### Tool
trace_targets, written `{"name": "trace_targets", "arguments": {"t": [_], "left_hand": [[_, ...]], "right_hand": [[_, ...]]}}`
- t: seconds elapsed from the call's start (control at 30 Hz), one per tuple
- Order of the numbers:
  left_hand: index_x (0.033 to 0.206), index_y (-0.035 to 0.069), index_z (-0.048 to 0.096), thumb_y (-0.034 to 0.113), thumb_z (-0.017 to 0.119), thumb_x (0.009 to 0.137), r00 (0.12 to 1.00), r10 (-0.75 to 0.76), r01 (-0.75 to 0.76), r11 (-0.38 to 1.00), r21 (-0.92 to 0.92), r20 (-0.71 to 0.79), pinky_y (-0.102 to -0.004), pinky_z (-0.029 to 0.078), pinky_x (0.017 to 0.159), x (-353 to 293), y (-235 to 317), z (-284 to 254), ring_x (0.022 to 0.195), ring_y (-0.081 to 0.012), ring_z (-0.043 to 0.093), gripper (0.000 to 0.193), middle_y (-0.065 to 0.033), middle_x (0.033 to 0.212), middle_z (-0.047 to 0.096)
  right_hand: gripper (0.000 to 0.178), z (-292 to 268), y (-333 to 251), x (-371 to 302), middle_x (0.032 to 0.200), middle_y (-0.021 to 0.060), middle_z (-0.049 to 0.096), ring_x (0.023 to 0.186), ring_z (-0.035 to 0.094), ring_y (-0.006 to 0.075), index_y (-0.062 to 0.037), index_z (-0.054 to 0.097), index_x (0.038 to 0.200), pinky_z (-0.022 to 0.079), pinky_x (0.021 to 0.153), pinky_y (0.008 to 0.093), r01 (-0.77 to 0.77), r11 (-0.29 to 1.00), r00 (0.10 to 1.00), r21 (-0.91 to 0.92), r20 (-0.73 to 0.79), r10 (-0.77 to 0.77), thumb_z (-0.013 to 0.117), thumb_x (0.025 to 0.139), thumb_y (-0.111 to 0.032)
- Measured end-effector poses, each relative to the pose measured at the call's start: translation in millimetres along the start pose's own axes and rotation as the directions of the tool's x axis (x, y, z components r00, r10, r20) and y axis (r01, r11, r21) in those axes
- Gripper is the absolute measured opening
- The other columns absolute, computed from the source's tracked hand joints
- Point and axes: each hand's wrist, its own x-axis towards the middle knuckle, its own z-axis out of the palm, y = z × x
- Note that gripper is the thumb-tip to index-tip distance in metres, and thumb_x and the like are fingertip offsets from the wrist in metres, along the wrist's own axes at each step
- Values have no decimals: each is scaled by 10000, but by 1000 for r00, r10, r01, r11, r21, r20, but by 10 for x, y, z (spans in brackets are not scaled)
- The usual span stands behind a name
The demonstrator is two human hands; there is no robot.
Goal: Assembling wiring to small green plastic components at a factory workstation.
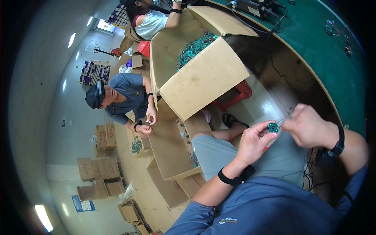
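We hold small green ring part in left hand grip, fingertips closed on it; right hand just beside, fingers pinched, content unclear.

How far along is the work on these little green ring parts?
Done: cannot tell; no finished pile shows. In hand: the left hand pinches one green ring part while the right hand works beside it. Left: the big cardboard box holds many more green parts.

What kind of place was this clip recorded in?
Probably a small assembly workshop: a cardboard box full of green ring parts, a green workbench, and the left hand holding one green ring.
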Motion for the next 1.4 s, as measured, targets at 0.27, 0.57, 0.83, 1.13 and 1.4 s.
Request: {"name": "trace_targets", "arguments": {"t": [0.27, 0.57, 0.83, 1.13, 1.4], "left_hand": [[1220, 17, 642, 60, 712, 888, 999, 37, -38, 998, -56, -20, -220, 503, 732, -6, 18, 24, 822, -44, 592, 342, 6, 964, 693], [1225, 1, 636, 38, 700, 891, 998, -70, 70, 998, 0, -2, -227, 512, 785, -10, 88, 21, 854, -52, 609, 342, -16, 995, 699], [1214, 2, 644, 57, 717, 883, 999, 34, -33, 999, 35, -34, -233, 517, 809, 31, 51, 0, 874, -55, 614, 343, -13, 1000, 701], [1210, -9, 643, 60, 720, 883, 997, 64, -65, 998, -22, -51, -229, 512, 804, 55, 24, 26, 881, -61, 618, 343, -11, 994, 697], [1218, -14, 637, 51, 717, 884, 998, 45, -46, 998, -30, -42, -234, 514, 808, 36, 39, 21, 883, -60, 619, 350, -15, 1000, 698]], "right_hand": [[13, -8, -12, 14, 530, 103, 553, 556, 600, 324, -92, 606, 729, 469, 673, 416, -60, 998, 996, -2, -71, 60, 607, 740, -86], [42, -57, 97, 37, 547, 108, 569, 577, 616, 316, -87, 628, 777, 479, 690, 413, -100, 995, 995, -1, 1, 100, 606, 750, -65], [62, -8, 114, 21, 542, 104, 569, 572, 610, 316, -91, 648, 785, 477, 702, 402, -109, 994, 994, 24, -5, 109, 606, 762, -52], [61, 1, 2, 3, 521, 104, 559, 538, 585, 327, -88, 655, 777, 464, 721, 394, 0, 995, 1000, 100, 7, -1, 618, 736, -62], [51, 43, -93, 27, 532, 101, 565, 541, 586, 323, -76, 644, 748, 462, 725, 387, 29, 985, 997, 169, -77, -16, 608, 751, -40]]}}
